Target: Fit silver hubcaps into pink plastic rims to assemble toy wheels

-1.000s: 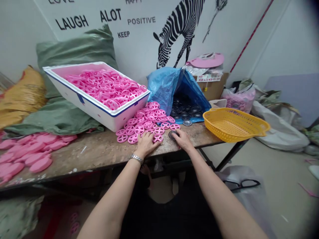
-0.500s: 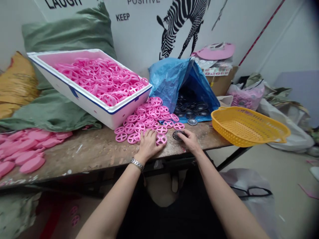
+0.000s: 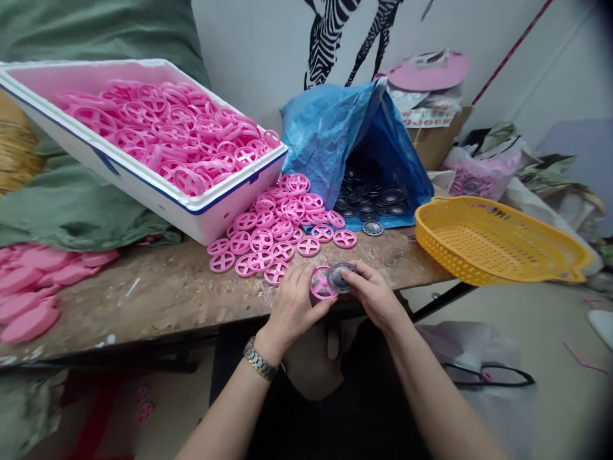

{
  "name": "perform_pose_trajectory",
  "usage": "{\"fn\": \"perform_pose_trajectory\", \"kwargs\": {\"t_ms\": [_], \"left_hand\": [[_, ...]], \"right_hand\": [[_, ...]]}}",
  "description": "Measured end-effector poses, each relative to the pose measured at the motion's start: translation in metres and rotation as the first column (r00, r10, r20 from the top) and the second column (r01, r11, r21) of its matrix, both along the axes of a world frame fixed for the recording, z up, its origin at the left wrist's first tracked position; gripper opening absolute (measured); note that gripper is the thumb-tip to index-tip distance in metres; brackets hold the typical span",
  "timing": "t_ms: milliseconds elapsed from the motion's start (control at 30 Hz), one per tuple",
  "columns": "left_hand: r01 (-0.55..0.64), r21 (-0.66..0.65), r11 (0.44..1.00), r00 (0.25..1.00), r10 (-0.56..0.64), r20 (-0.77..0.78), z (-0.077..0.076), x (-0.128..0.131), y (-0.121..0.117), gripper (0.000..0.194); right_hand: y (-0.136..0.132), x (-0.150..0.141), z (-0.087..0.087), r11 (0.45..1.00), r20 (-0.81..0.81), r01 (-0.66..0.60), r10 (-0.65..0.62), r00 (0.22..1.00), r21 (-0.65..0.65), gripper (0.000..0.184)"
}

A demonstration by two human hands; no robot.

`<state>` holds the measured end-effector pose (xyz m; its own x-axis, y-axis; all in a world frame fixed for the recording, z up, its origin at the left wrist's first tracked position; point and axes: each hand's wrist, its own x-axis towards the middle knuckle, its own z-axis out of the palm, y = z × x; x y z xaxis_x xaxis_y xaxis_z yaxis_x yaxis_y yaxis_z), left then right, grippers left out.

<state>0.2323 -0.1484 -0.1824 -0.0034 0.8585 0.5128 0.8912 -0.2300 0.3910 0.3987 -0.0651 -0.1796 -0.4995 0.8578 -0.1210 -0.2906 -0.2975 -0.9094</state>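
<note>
My left hand (image 3: 293, 305) is closed on a pink spoked plastic ring (image 3: 322, 292), gripped at its rim near the bench's front edge. Between thumb and fingers, my right hand (image 3: 376, 294) pinches a dark grey round disc (image 3: 339, 279). The disc's left edge overlaps the ring's right side; whether they are joined I cannot tell. Just beyond my hands, a pile of similar pink rings (image 3: 282, 220) spreads over the wooden bench (image 3: 172, 287). A single grey disc (image 3: 372, 229) lies by the mouth of a blue bag (image 3: 316, 128), which holds many dark discs (image 3: 368, 195).
A white foam box (image 3: 230, 214) full of pink rings tilts at the back left. On the right, a yellow basket (image 3: 498, 239) overhangs the bench end. Flat pink pieces (image 3: 33, 275) are heaped at far left, beside green sacking (image 3: 90, 204).
My left hand has lifted a pink ring off the bench, and my right has raised the grey disc. Both pieces have come together in front of me. The view has shifted closer.
</note>
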Motion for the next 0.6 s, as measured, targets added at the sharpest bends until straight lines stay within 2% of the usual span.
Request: {"fn": "perform_pose_trajectory", "kwargs": {"t_ms": [67,133,167,200,267,333,400,467,500,567,600], "left_hand": [[0.021,-0.071,0.997,0.991,-0.011,0.136,0.002,0.004,-0.001,0.060],[0.045,-0.171,0.984,0.930,0.021,0.367,0.002,0.009,-0.002,0.060],[0.071,-0.228,0.971,0.859,0.057,0.509,0.001,0.012,-0.002,0.057],[0.111,-0.280,0.954,0.755,0.102,0.648,0.001,0.015,-0.001,0.054],[0.230,-0.340,0.912,0.498,0.190,0.846,0.001,0.020,0.000,0.049],[0.353,-0.338,0.872,0.294,0.239,0.925,0.003,0.023,0.001,0.047],[0.418,-0.321,0.850,0.201,0.258,0.945,0.005,0.023,0.001,0.044],[0.412,-0.322,0.852,0.199,0.261,0.945,0.006,0.023,0.001,0.037],[0.389,-0.326,0.862,0.230,0.251,0.940,0.005,0.022,0.000,0.033],[0.308,-0.314,0.898,0.367,0.192,0.910,0.004,0.018,-0.001,0.024],[0.254,-0.286,0.924,0.475,0.138,0.869,0.003,0.016,-0.002,0.019]], "right_hand": [[-0.003,-0.002,0.000,0.999,0.003,0.028,-0.028,1.000,0.017,0.033],[-0.005,-0.004,-0.003,0.996,0.012,0.076,-0.076,0.997,0.043,0.034],[-0.006,-0.005,-0.005,0.993,0.017,0.103,-0.104,0.994,0.058,0.034],[-0.007,-0.006,-0.007,0.989,0.022,0.128,-0.130,0.991,0.070,0.034],[-0.008,-0.007,-0.011,0.984,0.029,0.157,-0.160,0.987,0.086,0.033],[-0.009,-0.008,-0.013,0.980,0.030,0.175,-0.178,0.984,0.093,0.033],[-0.010,-0.009,-0.014,0.979,0.021,0.191,-0.193,0.981,0.075,0.033],[-0.011,-0.008,-0.012,0.978,-0.015,0.207,-0.207,0.978,0.015,0.033],[-0.011,-0.007,-0.011,0.978,-0.043,0.206,-0.207,0.977,-0.032,0.033],[-0.011,-0.003,-0.007,0.973,-0.111,0.173,-0.191,0.975,-0.153,0.031],[-0.011,0.000,-0.005,0.966,-0.150,0.142,-0.176,0.973,-0.217,0.030]]}}
